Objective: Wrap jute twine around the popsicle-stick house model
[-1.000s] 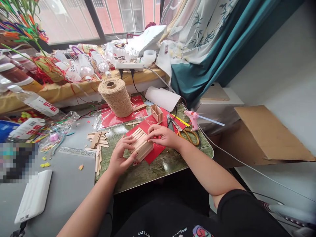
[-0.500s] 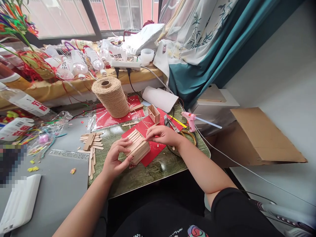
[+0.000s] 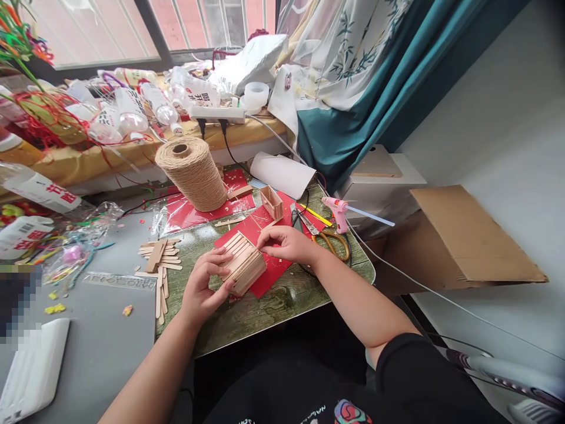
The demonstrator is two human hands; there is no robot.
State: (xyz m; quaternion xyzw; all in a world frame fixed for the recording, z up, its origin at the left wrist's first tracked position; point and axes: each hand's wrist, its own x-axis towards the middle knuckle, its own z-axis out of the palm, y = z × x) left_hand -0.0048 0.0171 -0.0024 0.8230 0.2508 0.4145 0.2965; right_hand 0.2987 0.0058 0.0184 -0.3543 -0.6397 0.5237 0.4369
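Observation:
A box made of craft sticks (image 3: pixel 248 272) rests tilted toward me over the red paper (image 3: pixel 269 277). My left hand (image 3: pixel 203 280) grips its left side, fingers on the slatted top and thumb along the near edge. At the box's right far corner, my right hand (image 3: pixel 286 244) has thumb and fingertips pinched together; whatever is between them is too small to make out. Just beyond stands a small open wooden box (image 3: pixel 272 203). Loose craft sticks (image 3: pixel 161 288) lie in a pile left of my left hand.
A big twine spool (image 3: pixel 194 176) stands at the back. To the right are a pink glue gun (image 3: pixel 338 212), scissors (image 3: pixel 331 242) and a yellow pencil (image 3: pixel 316 215). A power strip (image 3: pixel 217 114) sits on the cluttered sill; a cardboard box (image 3: pixel 481 241) stands right of the table.
The view has shifted slightly, and the scissors' handles show more. Both hands stay at the craft-stick box, the right fingertips still pinched at its corner.

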